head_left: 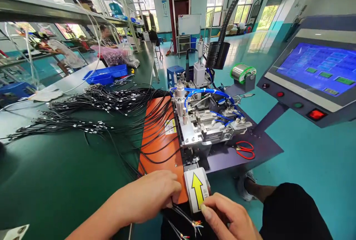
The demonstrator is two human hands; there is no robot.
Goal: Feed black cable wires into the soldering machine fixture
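My left hand (158,191) is closed around a few black cables (180,212) at the front edge of the orange plate. Their stripped ends fan out into thin coloured wires (197,225) below my fingers. To the right, my right hand (232,217) has thumb and forefinger pinched together beside those wire ends, in front of a white block with a yellow arrow (197,190). Whatever is between its fingertips, if anything, is too small to make out. More black cables lie across the orange plate (160,151) towards the metal machine (205,121).
Large bundles of black cables (105,102) spread over the green table mat (69,180). Blue bins (107,74) stand behind them. Red-handled scissors (245,150) and a solder spool (242,73) are by the machine. A control screen (319,65) rises at right. People sit further back.
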